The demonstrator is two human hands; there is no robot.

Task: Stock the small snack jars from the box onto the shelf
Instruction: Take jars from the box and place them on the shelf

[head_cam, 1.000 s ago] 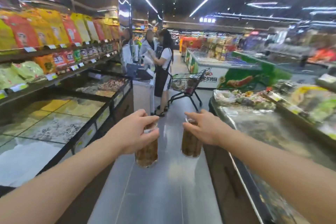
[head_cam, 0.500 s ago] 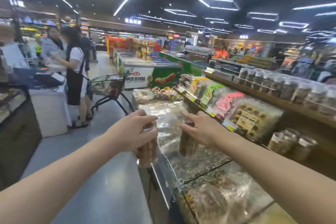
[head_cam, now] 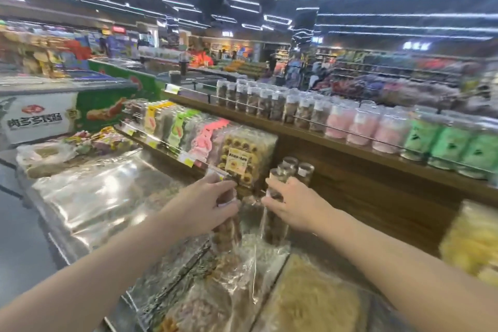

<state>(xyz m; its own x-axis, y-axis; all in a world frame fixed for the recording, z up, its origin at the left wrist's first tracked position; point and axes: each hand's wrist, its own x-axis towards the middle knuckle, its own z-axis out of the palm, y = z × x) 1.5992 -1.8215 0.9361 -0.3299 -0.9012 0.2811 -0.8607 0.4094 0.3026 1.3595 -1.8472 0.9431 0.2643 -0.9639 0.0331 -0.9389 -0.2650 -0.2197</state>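
Observation:
My left hand (head_cam: 204,205) grips the top of a clear snack jar (head_cam: 227,232) filled with brown snacks. My right hand (head_cam: 293,205) grips the top of a second such jar (head_cam: 273,229). Both jars hang over the glass-covered bulk counter, just in front of the lower wooden shelf (head_cam: 350,191). On that shelf, right behind my right hand, stand a few similar jars (head_cam: 293,170). The box is not in view.
The upper shelf (head_cam: 310,137) carries rows of brown, pink and green jars behind a rail. Packaged cookies (head_cam: 242,156) and coloured packs sit left of the jars. Glass-covered bulk bins (head_cam: 188,264) lie below my arms. A yellow bag (head_cam: 471,240) is at right. A freezer (head_cam: 54,110) stands far left.
The view has swung right from the aisle to the shelf. Both hands, each still holding a jar, have moved forward to the lower shelf near the standing jars.

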